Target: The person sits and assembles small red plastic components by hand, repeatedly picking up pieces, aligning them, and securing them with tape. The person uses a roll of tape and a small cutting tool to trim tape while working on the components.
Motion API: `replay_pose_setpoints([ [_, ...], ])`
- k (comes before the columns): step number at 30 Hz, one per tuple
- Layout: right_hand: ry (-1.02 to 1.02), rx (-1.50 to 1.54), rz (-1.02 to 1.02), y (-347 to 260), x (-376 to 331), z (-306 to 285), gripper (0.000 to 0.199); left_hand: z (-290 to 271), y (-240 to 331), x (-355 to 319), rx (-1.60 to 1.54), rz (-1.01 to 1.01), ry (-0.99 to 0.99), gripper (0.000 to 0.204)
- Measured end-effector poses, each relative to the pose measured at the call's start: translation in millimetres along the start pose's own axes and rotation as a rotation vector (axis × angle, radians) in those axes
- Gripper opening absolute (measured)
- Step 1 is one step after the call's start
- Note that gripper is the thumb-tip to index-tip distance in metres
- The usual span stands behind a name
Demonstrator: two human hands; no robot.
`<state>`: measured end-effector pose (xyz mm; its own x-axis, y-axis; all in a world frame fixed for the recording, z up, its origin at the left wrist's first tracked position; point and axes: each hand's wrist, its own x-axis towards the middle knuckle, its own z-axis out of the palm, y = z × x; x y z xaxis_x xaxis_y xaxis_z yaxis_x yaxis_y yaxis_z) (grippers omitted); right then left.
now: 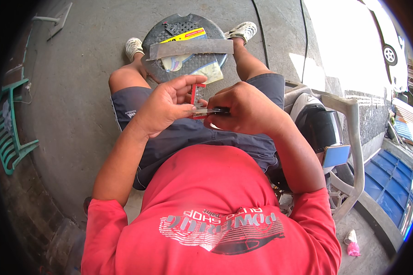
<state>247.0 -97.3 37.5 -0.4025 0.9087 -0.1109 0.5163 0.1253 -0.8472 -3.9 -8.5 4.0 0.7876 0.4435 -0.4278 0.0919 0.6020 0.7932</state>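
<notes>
My left hand (163,104) is closed on a small piece with a red frame (194,95) and clear plastic in it, held above my lap. From the right, my right hand (248,109) grips a black-handled blade (206,111), whose metal end lies across the lower part of the red piece, near my left thumb. Beyond both hands stands a round black stool (153,42) with a textured top. Across it lies a long grey strip (192,47), over a yellow packet (192,34) and a pale sheet (210,71). Small dark bits (171,28) rest near its far edge.
To my right, a pale plastic chair (352,137) holds a dark-visored helmet (323,128) and a blue rectangular object (336,156). A green plastic chair (9,133) stands far left. Cables (263,32) run across the floor. A blue panel (385,178) and a car (390,41) are farther right.
</notes>
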Motion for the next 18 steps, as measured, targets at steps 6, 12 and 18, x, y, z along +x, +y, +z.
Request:
replay_pose_setpoints([
  [6, -0.04, 0.007, 0.038, 3.7, 0.0, 0.0, 0.009, 0.1, 0.1, -1.3, 0.01, 0.012, 0.0, 0.072],
  [12, -0.069, 0.013, 0.053, 3.5, 1.3, 0.1, 0.009, 1.2, 0.7, -2.1, -0.007, 0.009, -0.002, 0.074],
  [18, -0.036, 0.051, 0.058, 6.0, 2.7, 2.9, 0.022, 2.7, 2.8, -3.0, -0.005, 0.003, -0.003, 0.074],
])
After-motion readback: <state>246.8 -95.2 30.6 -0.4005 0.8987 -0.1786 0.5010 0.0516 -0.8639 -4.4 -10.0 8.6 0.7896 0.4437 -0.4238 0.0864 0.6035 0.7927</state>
